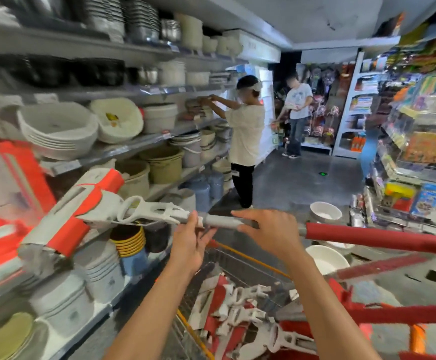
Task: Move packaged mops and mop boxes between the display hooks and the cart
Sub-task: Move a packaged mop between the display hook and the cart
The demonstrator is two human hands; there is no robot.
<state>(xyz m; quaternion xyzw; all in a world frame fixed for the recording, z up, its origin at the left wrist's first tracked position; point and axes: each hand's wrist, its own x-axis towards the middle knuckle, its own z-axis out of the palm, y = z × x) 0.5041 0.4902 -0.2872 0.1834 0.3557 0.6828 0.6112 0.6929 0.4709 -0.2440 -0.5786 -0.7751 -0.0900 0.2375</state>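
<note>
Mop held level above cart, both hands on pole.
Left hand (189,241) and right hand (268,233) gripped the mop (87,203) pole; its head pointed toward the shelf (133,146). More mops lay in the cart (240,261).

Head-worn, forward-down, close above hands (227,235)

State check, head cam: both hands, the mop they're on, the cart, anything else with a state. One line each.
left hand: fingers curled on the mop pole, near the head joint
right hand: fingers laid over the grey pole, grip unclear
mop: held near level above the cart, head toward the shelves
cart: holding several more mops
mops in cart: lying piled, heads overlapping
</note>
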